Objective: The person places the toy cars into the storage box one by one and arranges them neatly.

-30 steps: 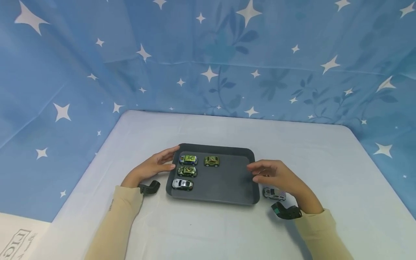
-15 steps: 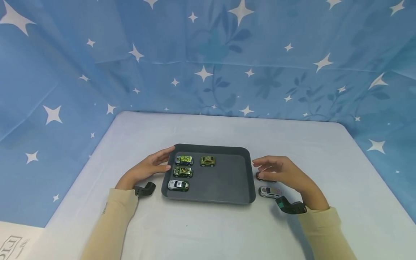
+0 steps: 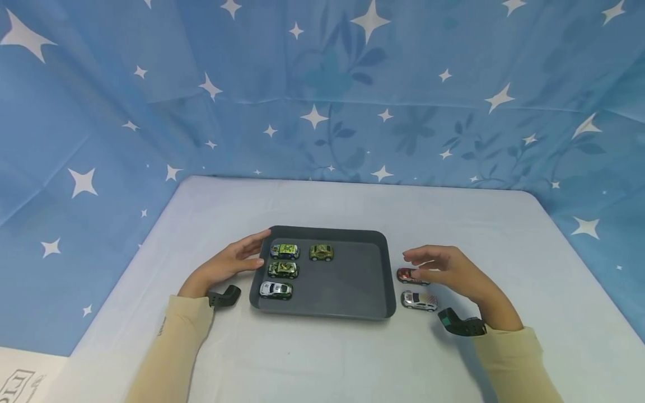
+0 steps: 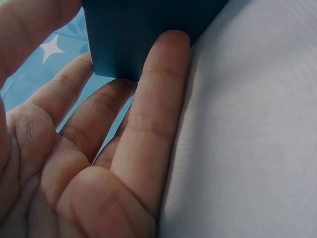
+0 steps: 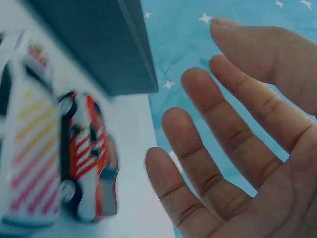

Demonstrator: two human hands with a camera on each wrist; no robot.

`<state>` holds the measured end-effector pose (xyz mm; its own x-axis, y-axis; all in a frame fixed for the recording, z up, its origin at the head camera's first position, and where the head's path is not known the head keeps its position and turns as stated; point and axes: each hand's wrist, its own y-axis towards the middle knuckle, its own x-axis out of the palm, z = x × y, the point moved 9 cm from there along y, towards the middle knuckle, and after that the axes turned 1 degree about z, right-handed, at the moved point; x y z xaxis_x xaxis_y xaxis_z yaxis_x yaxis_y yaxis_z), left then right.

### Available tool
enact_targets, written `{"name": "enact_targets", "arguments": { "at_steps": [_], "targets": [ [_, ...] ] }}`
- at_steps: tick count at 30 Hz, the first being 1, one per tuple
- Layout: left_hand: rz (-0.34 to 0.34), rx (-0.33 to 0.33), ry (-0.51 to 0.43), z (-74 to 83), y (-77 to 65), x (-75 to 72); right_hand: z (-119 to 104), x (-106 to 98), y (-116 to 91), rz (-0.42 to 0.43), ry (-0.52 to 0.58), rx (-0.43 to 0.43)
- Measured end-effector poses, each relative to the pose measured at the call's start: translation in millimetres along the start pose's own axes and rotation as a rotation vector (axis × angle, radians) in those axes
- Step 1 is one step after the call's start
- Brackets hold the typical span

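A dark grey tray lies on the white table. In its left part stand a yellow-green toy car, a camouflage toy car and a silver-white toy car in a column, with an olive toy car beside the top one. My left hand touches the tray's left side with straight fingers, seen close up in the left wrist view. My right hand hovers right of the tray with spread, bare fingers. Partly under it is a red toy car; nearer me sits a silver toy car with pink-yellow stripes.
Blue star-patterned cloth hangs behind and left of the table. Printed pale material shows at the lower left corner. Each wrist wears a black band.
My right hand has drawn back rightward from over the tray's right edge, uncovering the red and silver toy cars. My left hand keeps its place at the tray; the head view has shifted slightly.
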<state>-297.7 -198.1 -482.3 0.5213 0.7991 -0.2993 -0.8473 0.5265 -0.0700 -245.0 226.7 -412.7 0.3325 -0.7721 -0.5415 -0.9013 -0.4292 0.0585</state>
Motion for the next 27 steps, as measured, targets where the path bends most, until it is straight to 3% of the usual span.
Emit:
{"name": "enact_targets", "arguments": {
  "at_steps": [12,19,27],
  "targets": [
    [-0.003,-0.005,0.021,-1.4,-1.9,-1.9,25,-10,-3,0.021,-0.062,0.07],
    [0.001,0.0,0.021,-1.0,-1.8,-1.8,35,-7,2,-0.027,-0.072,0.049],
    [-0.012,0.012,0.017,0.8,-0.3,1.3,46,-5,4,-0.081,-0.059,0.095]
  ]
}}
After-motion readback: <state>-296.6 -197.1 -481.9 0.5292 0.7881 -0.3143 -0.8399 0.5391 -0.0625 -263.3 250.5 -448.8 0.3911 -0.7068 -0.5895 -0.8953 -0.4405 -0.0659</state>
